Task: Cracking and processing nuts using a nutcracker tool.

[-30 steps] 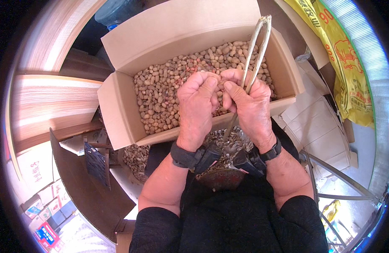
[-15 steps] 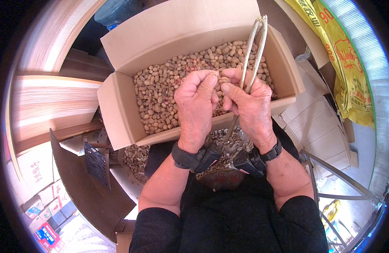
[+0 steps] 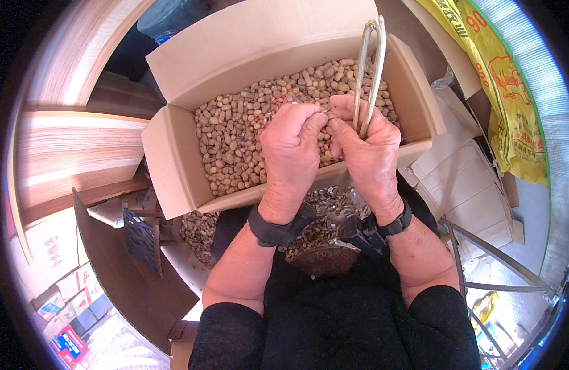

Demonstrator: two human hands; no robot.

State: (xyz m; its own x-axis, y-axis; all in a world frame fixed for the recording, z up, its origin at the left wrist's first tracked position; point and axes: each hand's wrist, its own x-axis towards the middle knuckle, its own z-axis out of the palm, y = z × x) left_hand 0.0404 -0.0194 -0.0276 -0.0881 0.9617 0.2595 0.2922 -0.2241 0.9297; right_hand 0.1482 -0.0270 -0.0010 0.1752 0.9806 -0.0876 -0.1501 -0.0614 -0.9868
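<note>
My left hand (image 3: 292, 151) is closed, thumb and index finger pinching a small peanut (image 3: 326, 112), mostly hidden by the fingertips. From the other side my right hand (image 3: 372, 151) meets it with its own thumb and fingers pinched on the same nut. Also held in the right hand is a pale bent stick (image 3: 380, 55), folded into a narrow loop like tongs and standing up past the knuckles. Both hands are over the front of a cardboard box (image 3: 167, 157) holding many unshelled peanuts (image 3: 235, 132), with some reddish kernels among them.
Empty shells (image 3: 201, 231) lie in a heap below the box, between my legs. Left stands a dark curved cardboard sheet (image 3: 124, 271), beside wood-grain panels (image 3: 81, 148). At right are a yellow printed sack (image 3: 512, 92), flattened cardboard (image 3: 466, 185) and a metal frame (image 3: 500, 253).
Both hands have turned slightly, knuckles rolling up, with the fingertips still together. The bent stick has shifted a little left and its lower part no longer shows beneath the right hand.
</note>
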